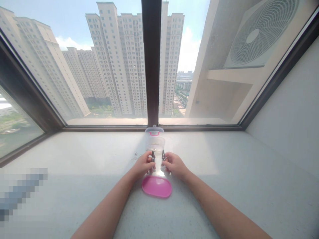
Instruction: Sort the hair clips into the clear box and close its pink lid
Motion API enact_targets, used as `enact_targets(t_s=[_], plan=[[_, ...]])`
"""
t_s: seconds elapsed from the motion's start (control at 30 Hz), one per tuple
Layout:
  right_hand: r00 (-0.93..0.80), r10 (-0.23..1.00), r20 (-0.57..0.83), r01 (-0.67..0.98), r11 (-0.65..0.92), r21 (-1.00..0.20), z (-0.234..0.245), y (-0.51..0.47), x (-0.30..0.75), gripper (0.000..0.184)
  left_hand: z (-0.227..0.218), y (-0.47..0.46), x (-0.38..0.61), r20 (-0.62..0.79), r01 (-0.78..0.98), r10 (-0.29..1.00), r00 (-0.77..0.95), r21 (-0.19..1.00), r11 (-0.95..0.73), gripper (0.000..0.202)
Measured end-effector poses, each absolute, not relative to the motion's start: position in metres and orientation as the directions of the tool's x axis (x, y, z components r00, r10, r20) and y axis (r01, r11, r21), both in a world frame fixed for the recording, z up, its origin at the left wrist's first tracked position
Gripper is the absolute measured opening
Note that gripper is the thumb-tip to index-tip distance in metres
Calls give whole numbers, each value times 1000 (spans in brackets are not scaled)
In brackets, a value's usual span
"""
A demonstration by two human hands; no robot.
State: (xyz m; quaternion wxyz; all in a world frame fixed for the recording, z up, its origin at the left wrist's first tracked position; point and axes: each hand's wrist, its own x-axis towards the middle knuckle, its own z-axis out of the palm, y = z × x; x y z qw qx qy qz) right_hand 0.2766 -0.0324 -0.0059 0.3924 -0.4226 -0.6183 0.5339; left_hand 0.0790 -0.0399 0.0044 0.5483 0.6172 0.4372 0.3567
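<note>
My left hand (143, 163) pinches a dark hair clip (153, 156) between thumb and fingers. A second dark hair clip (163, 156) is held the same way in my right hand (175, 164). The two clips stand roughly upright, side by side with a narrow gap between them. Just beyond them sits a clear plastic box (155, 144), its contents too faint to make out. Behind the box is a clear lid (154, 130) with a pink handle. Nearer to me, between my forearms, lies a shallow pink oval tray (157, 187).
Some small thin loops (135, 154) lie on the pale sill (104, 156) left of the box. Window glass with a dark frame (152, 66) rises along the far edge. A white wall (294, 109) borders the right side. A blurred-out patch (23, 191) covers the lower left.
</note>
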Motion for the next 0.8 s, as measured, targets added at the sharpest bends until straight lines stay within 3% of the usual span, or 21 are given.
enact_targets(t_s=[0.8], plan=[[-332,943,24,109,63,-992,-2,-34,276,18,7,-41,80,-45,154,933,358,988,-12,26]])
